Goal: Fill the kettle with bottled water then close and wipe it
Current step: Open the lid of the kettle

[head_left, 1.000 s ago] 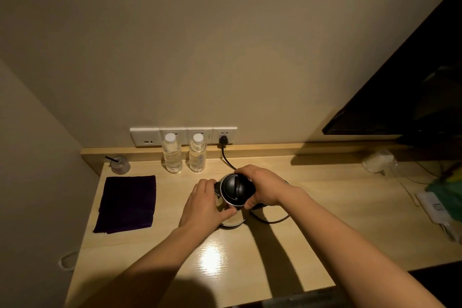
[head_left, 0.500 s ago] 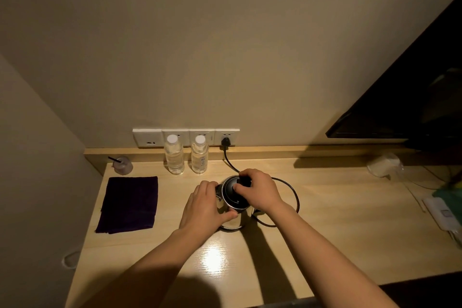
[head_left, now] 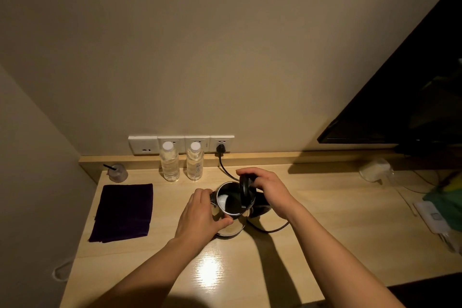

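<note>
A steel kettle (head_left: 233, 225) stands mid-desk with its black lid (head_left: 244, 190) swung up on edge, so the dark inside shows. My left hand (head_left: 200, 215) wraps the kettle's left side. My right hand (head_left: 268, 189) holds the raised lid from the right. Two capped clear water bottles (head_left: 170, 164) (head_left: 194, 163) stand upright behind the kettle by the wall sockets. A dark purple cloth (head_left: 123, 211) lies flat at the left of the desk.
The kettle's black cord (head_left: 226, 170) runs to a plug in the socket strip (head_left: 181, 144). A small capped cup with a straw (head_left: 117, 172) sits back left. A dark TV (head_left: 405, 97) hangs at right; white chargers and cables (head_left: 432, 217) lie at the desk's right edge.
The kettle lid was shut a second ago; my right hand has lifted it up to stand on edge. My left hand has stayed on the kettle body.
</note>
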`<action>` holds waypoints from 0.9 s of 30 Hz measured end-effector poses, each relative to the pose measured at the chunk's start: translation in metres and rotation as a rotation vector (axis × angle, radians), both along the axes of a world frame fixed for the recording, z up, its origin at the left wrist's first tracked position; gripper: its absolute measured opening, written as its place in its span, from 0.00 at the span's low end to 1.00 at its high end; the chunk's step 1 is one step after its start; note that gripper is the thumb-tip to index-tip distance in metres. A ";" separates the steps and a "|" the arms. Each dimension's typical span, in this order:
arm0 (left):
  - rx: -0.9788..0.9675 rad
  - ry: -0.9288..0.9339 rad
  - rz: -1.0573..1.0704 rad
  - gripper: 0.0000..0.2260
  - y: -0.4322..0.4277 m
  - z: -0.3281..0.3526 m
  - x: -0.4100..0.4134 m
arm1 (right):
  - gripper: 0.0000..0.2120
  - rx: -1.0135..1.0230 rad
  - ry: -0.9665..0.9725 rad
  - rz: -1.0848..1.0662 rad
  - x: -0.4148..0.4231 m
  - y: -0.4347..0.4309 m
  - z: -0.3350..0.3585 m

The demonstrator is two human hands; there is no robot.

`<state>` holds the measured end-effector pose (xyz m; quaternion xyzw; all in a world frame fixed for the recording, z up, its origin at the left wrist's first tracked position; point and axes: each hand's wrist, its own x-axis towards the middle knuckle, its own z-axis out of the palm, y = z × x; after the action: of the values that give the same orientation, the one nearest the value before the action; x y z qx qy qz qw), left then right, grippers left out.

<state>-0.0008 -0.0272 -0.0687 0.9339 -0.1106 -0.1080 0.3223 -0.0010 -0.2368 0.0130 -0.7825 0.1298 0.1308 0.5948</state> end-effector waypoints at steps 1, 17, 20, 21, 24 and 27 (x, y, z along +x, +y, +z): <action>0.001 0.004 0.000 0.38 0.000 0.000 0.000 | 0.21 0.019 -0.018 -0.026 -0.001 -0.002 0.000; -0.013 -0.002 0.018 0.39 -0.002 -0.002 -0.003 | 0.16 0.065 -0.055 -0.267 -0.020 -0.033 -0.017; 0.022 -0.017 0.003 0.38 -0.002 -0.002 -0.002 | 0.15 -0.043 -0.070 -0.224 -0.020 -0.031 -0.011; 0.046 -0.028 -0.014 0.38 -0.002 -0.001 -0.002 | 0.16 -0.113 -0.084 -0.202 -0.020 -0.030 -0.008; 0.097 -0.025 -0.076 0.44 0.005 0.005 0.000 | 0.18 -0.393 -0.162 -0.110 -0.014 -0.022 0.011; 0.066 0.010 -0.044 0.41 0.026 0.015 0.012 | 0.22 -0.718 -0.240 0.051 -0.003 -0.001 0.033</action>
<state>0.0109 -0.0010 -0.0533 0.9409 -0.1258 -0.1231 0.2892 -0.0045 -0.2383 0.0458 -0.9538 0.0773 -0.0008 0.2902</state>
